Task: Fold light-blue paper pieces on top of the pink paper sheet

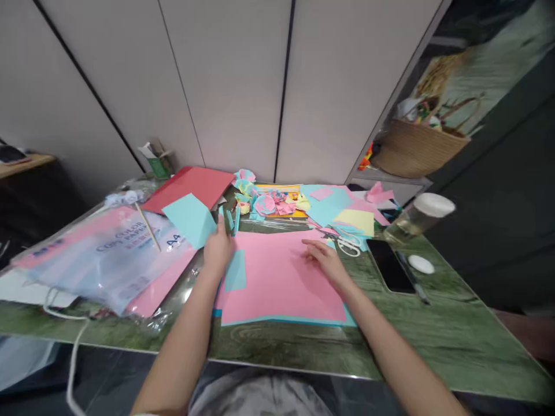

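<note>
My left hand (218, 249) is closed at the right corner of a light blue paper square (189, 218); its fingertips are partly hidden. Just beyond its thumb stand narrow blue paper strips (234, 219). My right hand (323, 258) is open, fingers loosely stretched over the right part of a pink sheet (277, 277), holding nothing. That sheet lies over blue paper, whose edge shows along the front. A small light blue rectangle (235, 270) rests on its left side. White-handled scissors (348, 245) lie just beyond my right hand.
Left is a plastic pack of colour copy paper (130, 242) with a wooden stick (148, 226) on it; a red sheet (188, 186) lies behind. Crumpled paper flowers (265, 203) sit at the back. A phone (390, 266), a round white lid (421, 264) and a clear jar (410, 222) are right.
</note>
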Available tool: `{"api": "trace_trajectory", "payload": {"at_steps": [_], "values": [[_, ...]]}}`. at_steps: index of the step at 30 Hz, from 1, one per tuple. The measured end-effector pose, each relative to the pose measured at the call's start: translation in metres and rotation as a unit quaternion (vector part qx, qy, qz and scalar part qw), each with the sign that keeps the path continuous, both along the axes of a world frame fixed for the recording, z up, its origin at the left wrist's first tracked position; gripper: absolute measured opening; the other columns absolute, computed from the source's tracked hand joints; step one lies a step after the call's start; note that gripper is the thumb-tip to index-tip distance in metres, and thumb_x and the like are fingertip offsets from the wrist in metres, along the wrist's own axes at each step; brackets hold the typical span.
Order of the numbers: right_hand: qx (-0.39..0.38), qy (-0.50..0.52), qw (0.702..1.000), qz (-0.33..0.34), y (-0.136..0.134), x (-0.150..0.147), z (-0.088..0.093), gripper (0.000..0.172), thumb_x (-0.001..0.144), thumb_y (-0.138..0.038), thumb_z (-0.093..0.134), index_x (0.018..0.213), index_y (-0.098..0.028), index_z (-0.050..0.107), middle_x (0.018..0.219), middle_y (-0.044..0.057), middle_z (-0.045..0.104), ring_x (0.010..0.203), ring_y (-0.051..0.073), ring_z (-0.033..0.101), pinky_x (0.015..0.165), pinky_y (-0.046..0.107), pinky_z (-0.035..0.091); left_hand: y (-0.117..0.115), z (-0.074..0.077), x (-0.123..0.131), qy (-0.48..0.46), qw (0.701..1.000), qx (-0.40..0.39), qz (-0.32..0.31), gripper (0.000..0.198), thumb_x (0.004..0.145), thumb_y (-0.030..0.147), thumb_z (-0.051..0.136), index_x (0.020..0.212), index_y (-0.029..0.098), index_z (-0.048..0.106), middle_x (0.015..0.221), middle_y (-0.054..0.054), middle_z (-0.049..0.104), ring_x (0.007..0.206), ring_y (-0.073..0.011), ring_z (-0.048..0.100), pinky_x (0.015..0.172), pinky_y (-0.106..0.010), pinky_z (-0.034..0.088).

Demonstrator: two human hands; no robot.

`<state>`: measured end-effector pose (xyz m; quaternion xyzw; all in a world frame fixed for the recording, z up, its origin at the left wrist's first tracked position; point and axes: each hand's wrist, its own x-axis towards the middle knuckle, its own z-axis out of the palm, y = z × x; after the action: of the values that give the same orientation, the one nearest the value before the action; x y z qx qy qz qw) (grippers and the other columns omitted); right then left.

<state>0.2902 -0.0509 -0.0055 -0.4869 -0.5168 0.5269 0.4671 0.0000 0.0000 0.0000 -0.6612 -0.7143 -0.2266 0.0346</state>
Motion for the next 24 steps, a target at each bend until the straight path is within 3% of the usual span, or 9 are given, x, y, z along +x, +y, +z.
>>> {"api": "trace_trajectory", "payload": {"at_steps": [2, 4, 7, 9, 12, 15, 21, 24], "values": [[-0.003, 0.000, 1.000, 0.006, -0.001, 0.000, 0.000, 0.038, 0.073, -0.040, 0.052, 0.103, -0.016, 0.055, 0.071, 0.005, 0.063, 0.057, 0.013, 0.058, 0.051, 0.025, 0.045, -0.002, 0.003, 0.003, -0.004, 1.000, 0.005, -0.025, 0.065, 0.075, 0.015, 0.042, 0.134, 0.008, 0.018, 0.123, -0.021, 0.043, 0.111, -0.0291, 0.045, 0.088, -0.038, 0.037], [-0.005, 0.000, 1.000, 0.011, -0.001, -0.001, -0.001, 0.037, 0.073, -0.040, 0.052, 0.102, -0.017, 0.056, 0.071, 0.005, 0.063, 0.057, 0.013, 0.058, 0.050, 0.024, 0.044, -0.004, 0.008, 0.004, -0.018, 0.998, -0.002, -0.060, 0.058, 0.075, 0.015, 0.041, 0.131, 0.009, 0.027, 0.132, -0.018, 0.032, 0.121, -0.0280, 0.033, 0.096, -0.038, 0.029], [-0.008, 0.000, 1.000, 0.022, -0.001, -0.002, -0.001, 0.035, 0.073, -0.040, 0.052, 0.099, -0.016, 0.058, 0.070, 0.005, 0.063, 0.055, 0.012, 0.057, 0.049, 0.024, 0.044, -0.009, 0.017, 0.002, -0.045, 0.990, -0.084, -0.108, 0.037, 0.075, 0.030, 0.047, 0.108, 0.016, 0.055, 0.115, -0.011, 0.050, 0.109, -0.0255, 0.044, 0.093, -0.035, 0.032], [-0.011, -0.002, 1.000, 0.029, -0.001, -0.002, -0.001, 0.034, 0.073, -0.039, 0.052, 0.097, -0.016, 0.058, 0.069, 0.004, 0.063, 0.054, 0.012, 0.056, 0.048, 0.024, 0.043, -0.012, 0.019, -0.001, -0.050, 0.981, -0.136, -0.132, 0.032, 0.066, 0.041, 0.057, 0.089, 0.020, 0.063, 0.094, -0.007, 0.059, 0.095, -0.0247, 0.052, 0.084, -0.034, 0.037], [-0.013, -0.004, 0.999, 0.039, -0.002, -0.003, -0.001, 0.033, 0.072, -0.038, 0.053, 0.095, -0.016, 0.059, 0.068, 0.004, 0.062, 0.053, 0.011, 0.056, 0.049, 0.024, 0.043, -0.017, 0.018, -0.005, -0.058, 0.970, -0.192, -0.139, 0.042, 0.049, 0.046, 0.069, 0.082, 0.020, 0.062, 0.087, -0.006, 0.062, 0.091, -0.0277, 0.052, 0.077, -0.036, 0.038], [-0.012, -0.008, 0.999, 0.046, -0.003, -0.004, 0.000, 0.032, 0.072, -0.038, 0.054, 0.093, -0.015, 0.060, 0.069, 0.004, 0.062, 0.054, 0.011, 0.056, 0.049, 0.024, 0.043, -0.018, 0.017, -0.006, -0.077, 0.964, -0.218, -0.134, 0.046, 0.045, 0.043, 0.072, 0.083, 0.019, 0.061, 0.088, -0.007, 0.062, 0.091, -0.0284, 0.051, 0.073, -0.034, 0.037], [-0.006, -0.023, 0.998, 0.057, -0.004, -0.006, 0.002, 0.030, 0.073, -0.038, 0.052, 0.090, -0.014, 0.060, 0.068, 0.003, 0.060, 0.053, 0.010, 0.055, 0.049, 0.024, 0.043, -0.019, 0.022, 0.006, -0.161, 0.947, -0.204, -0.188, 0.020, 0.054, 0.038, 0.066, 0.060, 0.019, 0.061, 0.068, -0.002, 0.062, 0.068, -0.0181, 0.054, 0.061, -0.026, 0.035], [0.003, -0.032, 0.997, 0.069, -0.007, -0.009, 0.008, 0.032, 0.075, -0.037, 0.050, 0.097, -0.015, 0.057, 0.072, 0.004, 0.059, 0.056, 0.011, 0.056, 0.052, 0.025, 0.044, -0.022, 0.025, 0.020, -0.223, 0.944, -0.154, -0.189, 0.020, 0.062, 0.039, 0.060, 0.062, 0.019, 0.058, 0.063, 0.000, 0.058, 0.062, -0.0151, 0.051, 0.059, -0.025, 0.033]]}}
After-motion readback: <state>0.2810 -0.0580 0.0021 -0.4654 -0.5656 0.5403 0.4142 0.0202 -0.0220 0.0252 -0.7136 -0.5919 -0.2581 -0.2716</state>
